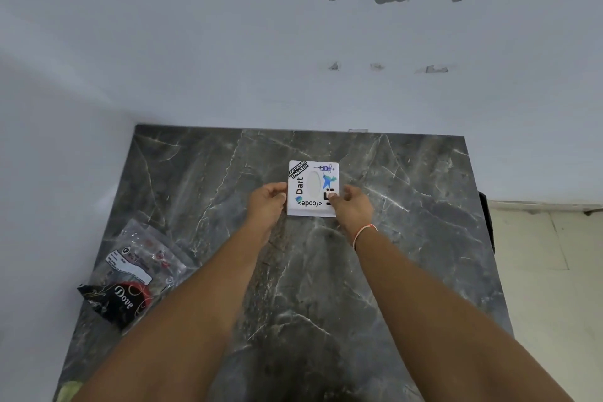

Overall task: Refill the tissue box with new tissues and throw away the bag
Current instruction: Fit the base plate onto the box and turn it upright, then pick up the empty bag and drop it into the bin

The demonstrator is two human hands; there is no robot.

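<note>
Holding the square white tissue box covered in stickers (312, 188) from both sides, I judge the step in hand to be getting it open or settled for refilling, so I want even pressure on the two edges and no twisting, since a light box like this would likely skate on the polished dark grey marble-patterned tabletop (408, 254). My left hand (268, 202) is curled against the box's left edge, fingers half closed on its rim; my right hand (350, 206) presses the lower right corner, fingertips lying over the top face. The box sits flat between both hands, its oval slot facing up. The crinkled clear plastic bag with a black and red printed label (130, 274) lies well apart, near the table's left edge beside my left forearm; whether tissues remain in it I cannot tell.
</note>
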